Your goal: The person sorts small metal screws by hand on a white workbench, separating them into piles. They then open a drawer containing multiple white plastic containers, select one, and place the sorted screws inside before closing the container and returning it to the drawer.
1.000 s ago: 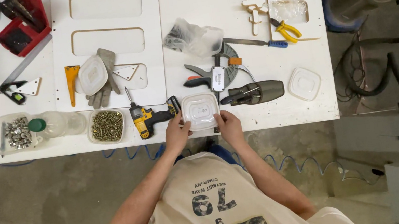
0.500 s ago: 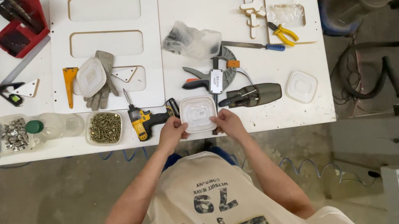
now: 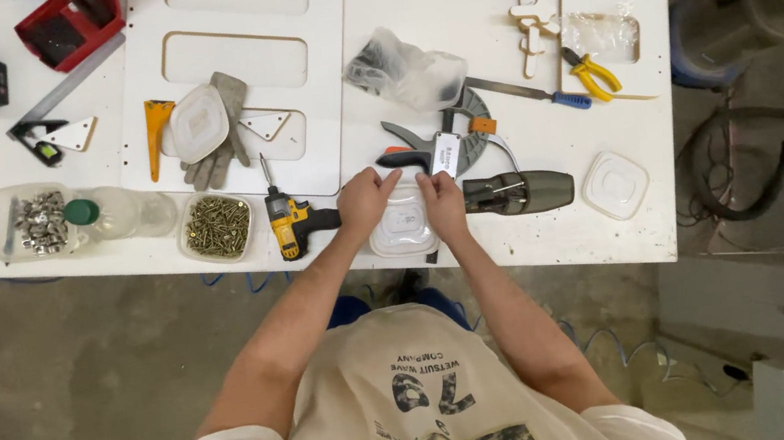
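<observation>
From above, I look down on a white workbench [image 3: 535, 231]. At far left sits a clear tub of metal fittings [image 3: 37, 220], then a tub of brass screws [image 3: 217, 226], then a yellow cordless driver [image 3: 292, 225]. My left hand [image 3: 365, 203] and right hand [image 3: 441, 205] meet at the bench's near edge, fingers curled onto the far rim of a clear plastic container [image 3: 403, 229] with its lid on. I judge the lid is being worked at; the next move calls for steady, even finger pressure. Further right lie a dark tool [image 3: 520, 193] and a spare lid [image 3: 614, 185].
</observation>
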